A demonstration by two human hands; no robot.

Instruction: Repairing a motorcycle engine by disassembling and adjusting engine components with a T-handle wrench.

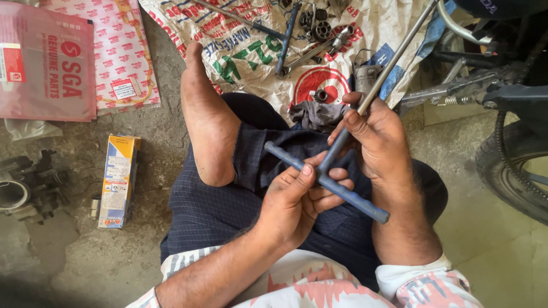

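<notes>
I hold a T-handle wrench (365, 205) over my lap. Its blue crossbar runs from upper left to lower right, and its long grey shaft (394, 63) rises to the upper right. My left hand (299, 199) grips the crossbar at the joint, thumb pressed on the top. My right hand (374, 137) wraps around the lower part of the shaft just above the joint. I sit on the floor in dark blue trousers, with one bare leg (208, 120) stretched forward.
A printed woven sack (245, 51) ahead carries a second T-wrench (285, 40), a spanner and small metal parts. A grey rag (317, 114) lies by my knee. A yellow-blue box (117, 179), an engine part (25, 185), pink parts packets (45, 63) sit left; a motorcycle wheel (514, 171) right.
</notes>
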